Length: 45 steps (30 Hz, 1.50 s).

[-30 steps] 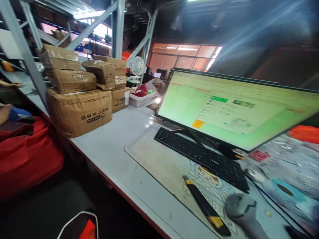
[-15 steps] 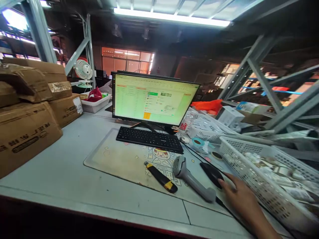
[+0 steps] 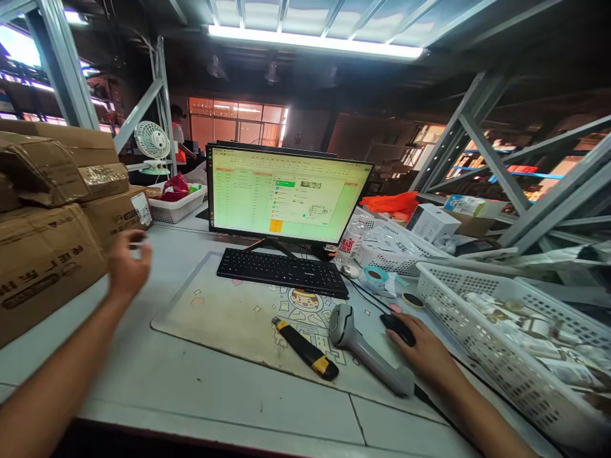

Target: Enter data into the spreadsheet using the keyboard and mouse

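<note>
Resting the right hand [image 3: 422, 353] on the black mouse [image 3: 398, 328], fingers draped over it; raising the left hand [image 3: 126, 266], fingers loosely spread, empty, toward the cardboard boxes [image 3: 42, 254] — likely working the screen; next, probably steady clicking.

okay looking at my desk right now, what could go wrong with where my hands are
Your left hand is raised beside the stacked cardboard boxes; a swing could knock the top ones. Your right hand rests on the mouse, close to the barcode scanner and utility knife; a wide move could bump them.
</note>
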Each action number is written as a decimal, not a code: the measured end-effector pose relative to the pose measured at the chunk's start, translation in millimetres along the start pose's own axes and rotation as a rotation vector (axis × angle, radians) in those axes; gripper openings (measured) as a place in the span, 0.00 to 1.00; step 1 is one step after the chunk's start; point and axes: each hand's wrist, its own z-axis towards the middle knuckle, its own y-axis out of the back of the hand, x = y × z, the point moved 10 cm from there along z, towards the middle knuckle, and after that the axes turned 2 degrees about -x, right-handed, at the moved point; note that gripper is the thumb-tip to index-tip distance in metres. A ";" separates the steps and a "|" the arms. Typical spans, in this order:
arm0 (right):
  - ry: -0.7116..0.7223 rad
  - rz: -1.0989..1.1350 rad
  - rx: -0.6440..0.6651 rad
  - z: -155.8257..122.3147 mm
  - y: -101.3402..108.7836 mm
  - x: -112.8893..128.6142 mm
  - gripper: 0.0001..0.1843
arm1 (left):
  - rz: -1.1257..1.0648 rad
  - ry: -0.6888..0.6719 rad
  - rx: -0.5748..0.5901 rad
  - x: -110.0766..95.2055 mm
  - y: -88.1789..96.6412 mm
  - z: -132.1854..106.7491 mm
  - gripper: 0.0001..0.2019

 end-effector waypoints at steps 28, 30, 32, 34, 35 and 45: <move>-0.067 -0.156 -0.133 -14.3 -0.4 8.8 0.32 | 0.051 -0.244 0.715 -71.8 -260.5 -125.1 0.28; -0.079 -0.163 -0.124 -13.7 -0.9 9.0 0.32 | 0.055 -0.241 0.717 -71.9 -259.9 -125.1 0.28; -0.100 -0.176 -0.123 -13.3 0.2 8.9 0.32 | 0.057 -0.241 0.711 -72.1 -259.3 -124.9 0.28; -0.121 -0.185 -0.121 -13.1 1.6 9.6 0.32 | 0.062 -0.245 0.708 -71.8 -260.0 -125.0 0.29; -0.126 -0.185 -0.116 -13.0 2.0 10.5 0.33 | 0.062 -0.246 0.709 -71.2 -260.7 -125.1 0.29; -0.166 -0.181 -0.092 -12.8 4.3 15.9 0.36 | 0.058 -0.252 0.721 -65.4 -266.3 -126.2 0.29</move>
